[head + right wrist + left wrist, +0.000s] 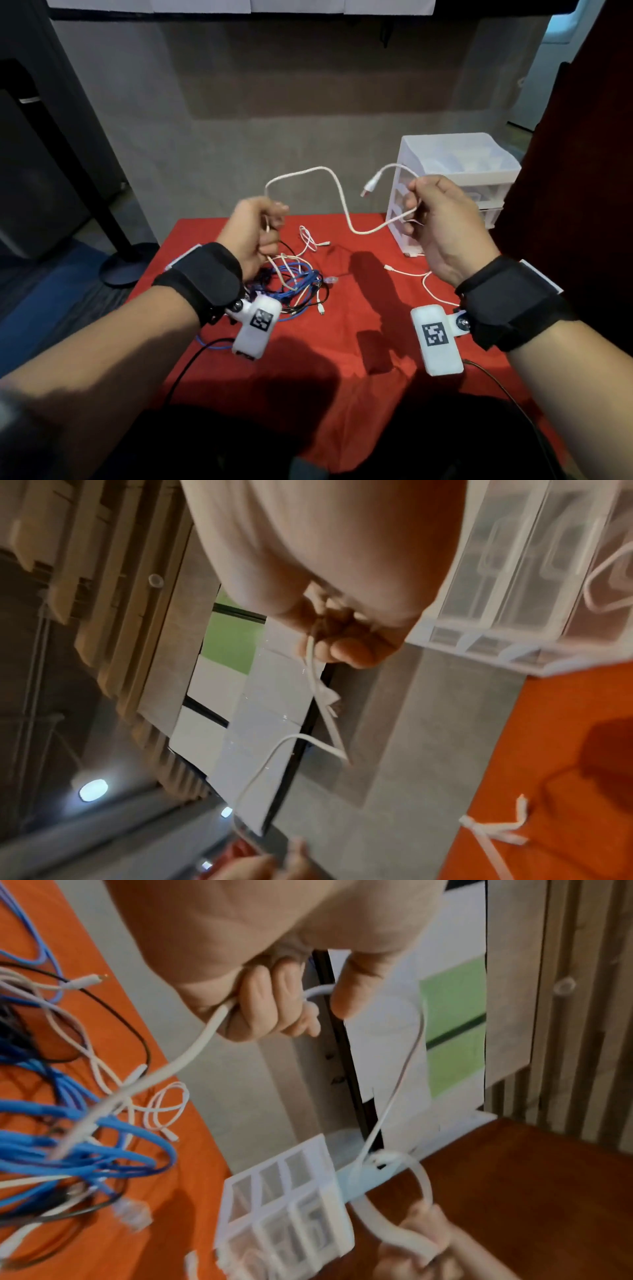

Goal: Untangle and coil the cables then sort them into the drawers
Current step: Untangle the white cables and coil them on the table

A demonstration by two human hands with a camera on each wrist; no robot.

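Covering the table, red cloth (342,359), grey wall (239,102) behind

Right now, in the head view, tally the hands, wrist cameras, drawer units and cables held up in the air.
Hands: 2, left hand, right hand
Wrist cameras: 2, left wrist camera, right wrist camera
Drawer unit: 1
Held white cable: 1
Total: 6

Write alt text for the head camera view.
Both hands, left hand and right hand, hold one white cable up between them above a red tablecloth. Tangled blue, black and white cables lie below; a white drawer unit stands far right.
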